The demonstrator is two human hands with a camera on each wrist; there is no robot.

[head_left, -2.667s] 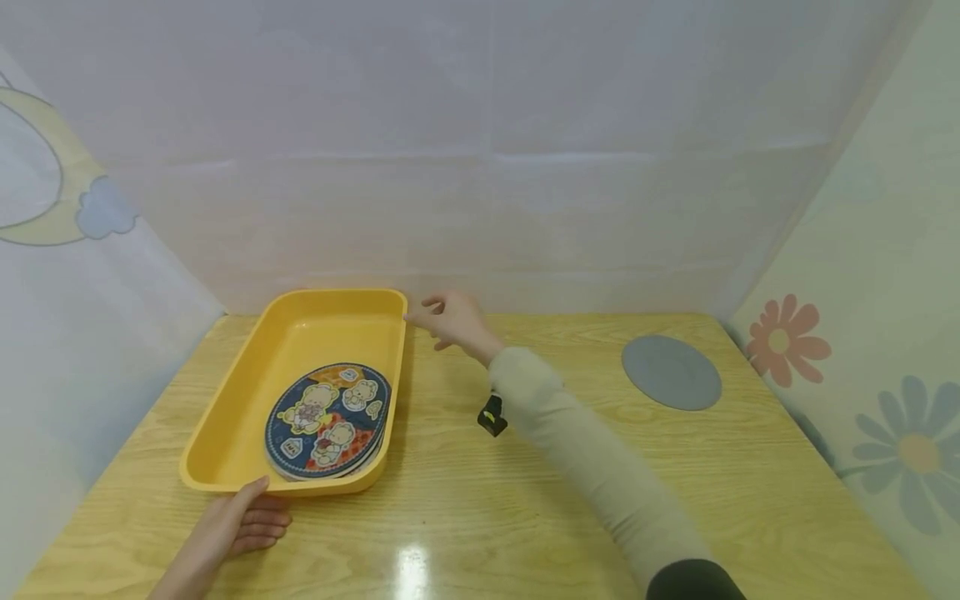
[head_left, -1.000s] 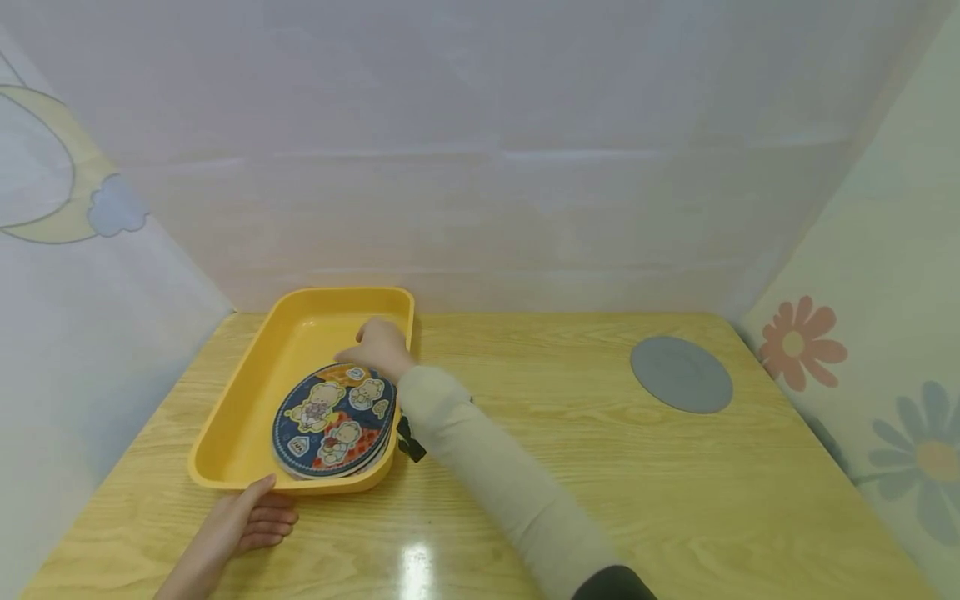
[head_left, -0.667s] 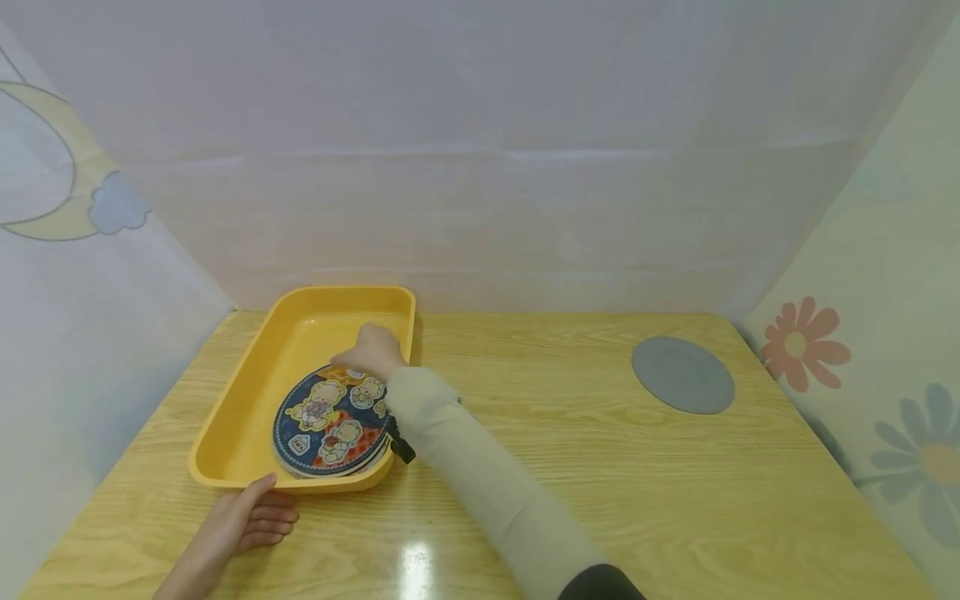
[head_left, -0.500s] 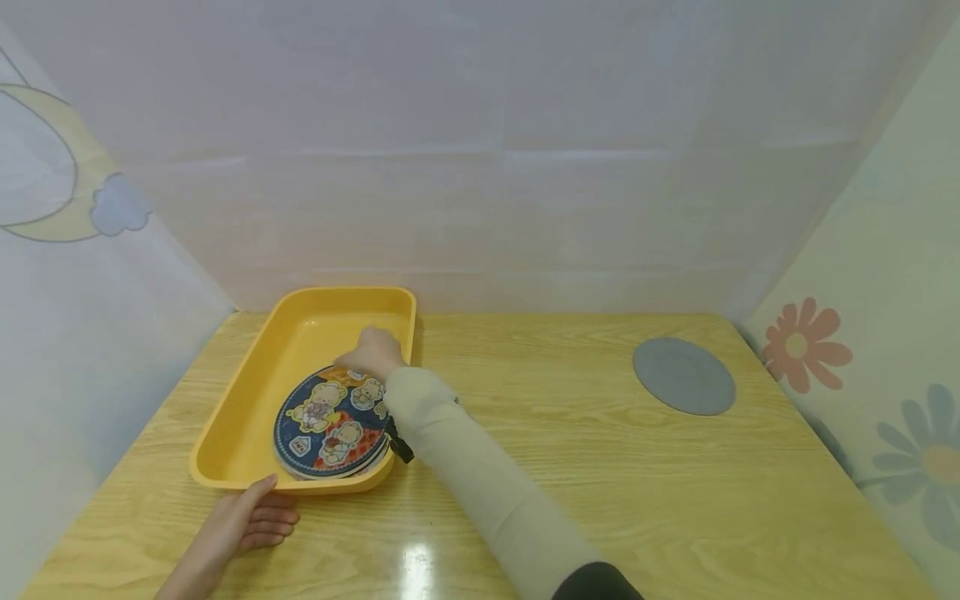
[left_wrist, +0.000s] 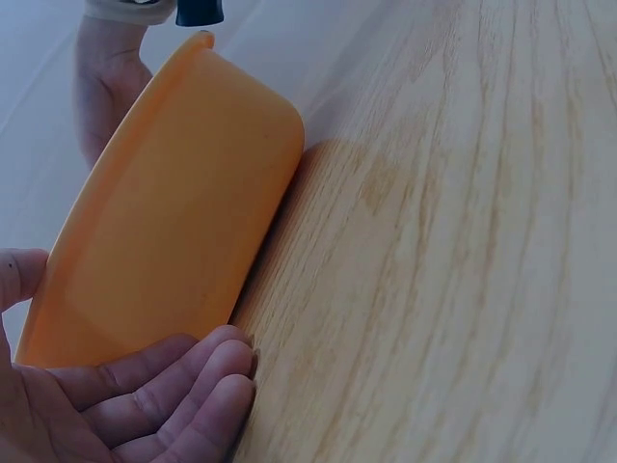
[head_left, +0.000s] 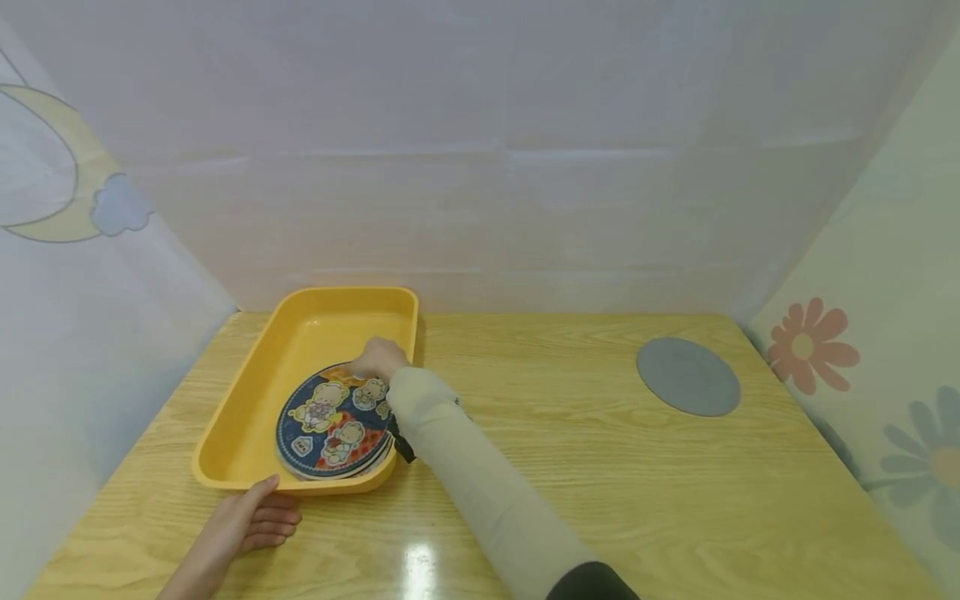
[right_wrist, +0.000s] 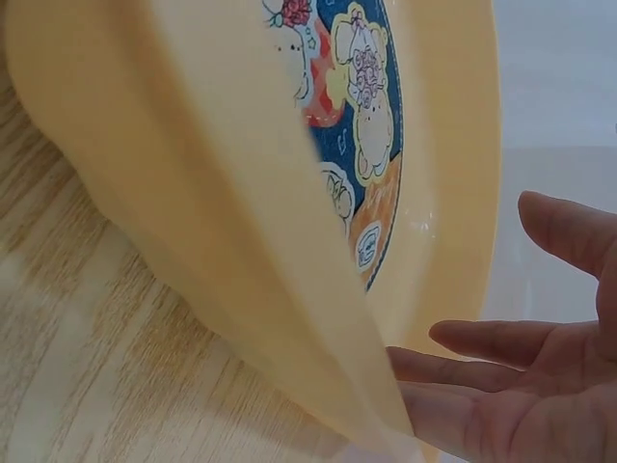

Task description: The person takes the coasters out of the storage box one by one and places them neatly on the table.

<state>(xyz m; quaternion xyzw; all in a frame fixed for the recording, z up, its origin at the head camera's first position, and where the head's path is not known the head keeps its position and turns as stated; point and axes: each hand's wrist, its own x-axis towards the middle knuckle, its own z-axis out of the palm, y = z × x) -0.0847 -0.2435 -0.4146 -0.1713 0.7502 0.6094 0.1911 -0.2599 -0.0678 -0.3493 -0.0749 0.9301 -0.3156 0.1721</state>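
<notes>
A yellow tray (head_left: 247,367) stands at the left of the table. In it lies a stack of round picture boards (head_left: 318,417), the top one printed with cartoon bears. My left hand (head_left: 243,525) holds the tray's near rim, thumb on top and fingers along the outer wall. My right hand (head_left: 381,358) is inside the tray at the stack's far right edge, thumb side over the top board. In the right wrist view its fingers (right_wrist: 492,340) are extended and spread, nothing between them; some fingertips are hidden behind the tray wall.
A grey round disc (head_left: 688,377) lies flat on the wooden table (head_left: 555,392) at the far right. The printed backdrop (head_left: 480,167) rises right behind the table's far edge, with side panels left and right.
My right hand has come from beyond the tray's right rim to the stack's far edge, and lately has dropped slightly nearer. My left hand stays on the tray rim.
</notes>
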